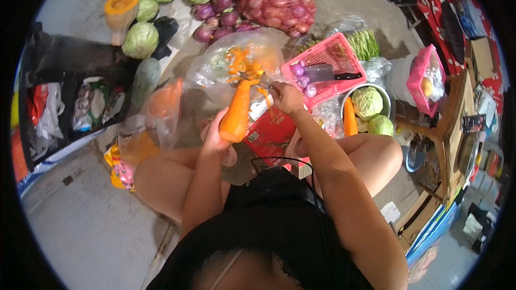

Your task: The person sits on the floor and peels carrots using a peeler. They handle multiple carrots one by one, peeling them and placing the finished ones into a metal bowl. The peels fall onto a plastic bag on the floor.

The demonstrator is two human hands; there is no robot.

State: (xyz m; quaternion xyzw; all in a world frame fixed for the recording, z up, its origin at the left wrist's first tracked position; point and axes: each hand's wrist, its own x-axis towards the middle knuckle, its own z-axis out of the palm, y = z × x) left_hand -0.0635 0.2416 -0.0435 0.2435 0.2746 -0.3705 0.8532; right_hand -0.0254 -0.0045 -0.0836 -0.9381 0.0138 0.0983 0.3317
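Observation:
A large peeled-looking carrot [236,112] rests in my left hand [216,135], its thick end towards me and its narrow end pointing away. My right hand [288,97] is closed around a small tool, seemingly a peeler [262,77], at the carrot's far end; fingers hide most of it. One strip of orange peel [264,96] dangles beside these fingers. Beyond the carrot, more peelings [241,60] lie heaped on a clear plastic bag [207,62]. Under my hands, a red printed carton [272,133] lies on the floor between my legs.
Right of my hands, a pink basket [355,58] holds a knife [348,76] and peeled onions [298,70]. A metal bowl [388,98] contains cabbages and a carrot. Farther off are a net sack of onions [278,4], loose cabbages [140,40] and a cut pumpkin [121,12]. A wooden stool [449,129] stands right.

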